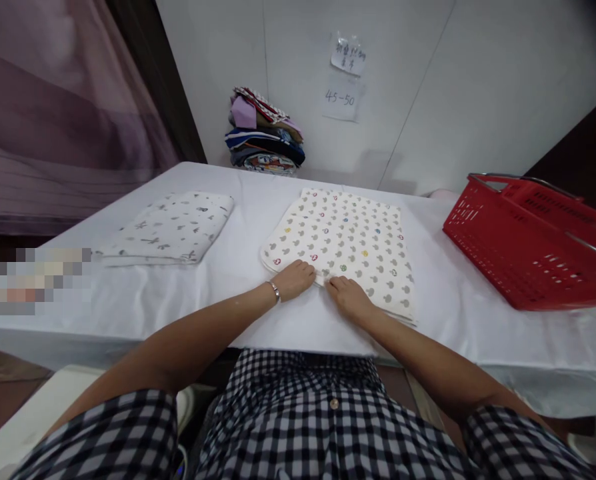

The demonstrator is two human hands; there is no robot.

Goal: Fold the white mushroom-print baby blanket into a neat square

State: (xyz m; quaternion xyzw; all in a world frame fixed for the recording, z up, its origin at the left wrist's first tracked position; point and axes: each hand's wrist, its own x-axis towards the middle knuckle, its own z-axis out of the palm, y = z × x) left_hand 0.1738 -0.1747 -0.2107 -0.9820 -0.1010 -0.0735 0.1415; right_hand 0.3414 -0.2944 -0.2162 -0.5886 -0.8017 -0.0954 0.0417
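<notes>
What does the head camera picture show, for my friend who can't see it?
A person's left hand and right hand press on the near edge of a folded white cloth with small coloured prints on a white table. Another folded cloth lies to the left, and a red basket sits to the right.

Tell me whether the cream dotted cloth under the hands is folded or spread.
Folded: the cream dotted cloth lies as a compact rectangle with layered edges at its near side.
</notes>
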